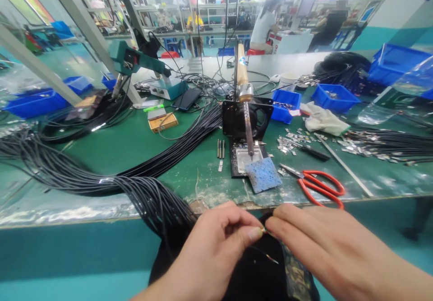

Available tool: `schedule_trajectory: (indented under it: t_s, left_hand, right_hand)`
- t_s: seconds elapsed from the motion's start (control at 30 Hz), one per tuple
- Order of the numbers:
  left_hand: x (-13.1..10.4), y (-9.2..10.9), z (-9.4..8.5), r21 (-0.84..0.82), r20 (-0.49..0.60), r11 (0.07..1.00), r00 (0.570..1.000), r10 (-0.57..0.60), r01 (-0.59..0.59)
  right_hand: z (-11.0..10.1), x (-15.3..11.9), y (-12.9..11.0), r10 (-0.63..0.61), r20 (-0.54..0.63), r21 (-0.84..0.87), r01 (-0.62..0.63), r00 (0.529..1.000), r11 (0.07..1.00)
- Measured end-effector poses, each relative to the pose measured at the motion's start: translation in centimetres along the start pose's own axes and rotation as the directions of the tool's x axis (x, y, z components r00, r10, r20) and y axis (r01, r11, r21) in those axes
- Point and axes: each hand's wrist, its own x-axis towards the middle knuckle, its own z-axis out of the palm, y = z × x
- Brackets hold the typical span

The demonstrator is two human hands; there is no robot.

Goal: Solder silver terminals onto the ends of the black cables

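Observation:
In front of the bench edge, my left hand [216, 242] is closed, pinching thin coloured wires [264, 231] between thumb and forefinger. My right hand [318, 238] meets it from the other side, fingers pressed together at the same wires; its thumb is hidden. Below them, another thin cable with a bare end [271, 259] lies over the dark lap. A thick bundle of black cables [145, 197] drapes over the bench edge beside my left hand. Beyond the hands, a wooden-handled soldering iron [248, 127] points down at a metal tray, with a blue sponge [264, 175] at its front.
Red-handled scissors [320, 186] lie near the edge at right, beside a metal strip [343, 165] and scattered small connectors [292, 141]. Behind the iron stands a black fan [228, 118]. Blue bins [334, 98], a white glove [324, 119] and more cables sit farther back. People are in the background.

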Motion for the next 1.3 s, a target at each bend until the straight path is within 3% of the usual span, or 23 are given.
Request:
schedule_trajectory:
  t_s: [0.2, 0.33, 0.43, 0.57, 0.8, 0.97, 1.3]
  left_hand:
    - [0.4, 0.2, 0.1, -0.096, 0.048, 0.992, 0.996, -0.078, 0.082]
    - [0.3, 0.0, -0.1, -0.132, 0.086, 0.983, 0.989, -0.120, 0.130]
    - [0.1, -0.1, -0.3, -0.141, 0.075, 0.982, 0.990, -0.117, 0.126]
    - [0.2, -0.2, -0.3, -0.099, 0.024, 0.992, 0.997, -0.070, 0.073]
    - [0.2, -0.6, -0.4, -0.120, 0.008, 0.993, 1.000, -0.013, 0.014]
    - [0.2, -0.6, -0.5, -0.068, 0.000, 0.997, 0.999, 0.039, -0.039]
    - [0.0, -0.4, -0.3, -0.035, 0.019, 0.999, 0.999, 0.031, -0.031]
  right_hand:
    - [0.1, 0.4, 0.0, -0.103, 0.090, -0.101, 0.112, 0.991, 0.989]
    - [-0.5, -0.2, 0.6, -0.096, 0.073, -0.028, 0.099, 0.993, 0.995]
    - [-0.3, -1.8, 0.9, 0.015, -0.023, 0.070, -0.013, 1.000, 0.997]
    - [0.9, -3.0, 0.4, 0.232, -0.004, 0.224, -0.225, 0.973, 0.948]
    - [2.3, -2.1, -0.9, 0.309, 0.022, 0.396, -0.292, 0.951, 0.871]
    - [2.0, -2.1, -0.8, 0.283, 0.049, 0.421, -0.277, 0.958, 0.864]
    - [1.0, -0.6, -0.4, 0.123, -0.033, 0.190, -0.115, 0.992, 0.975]
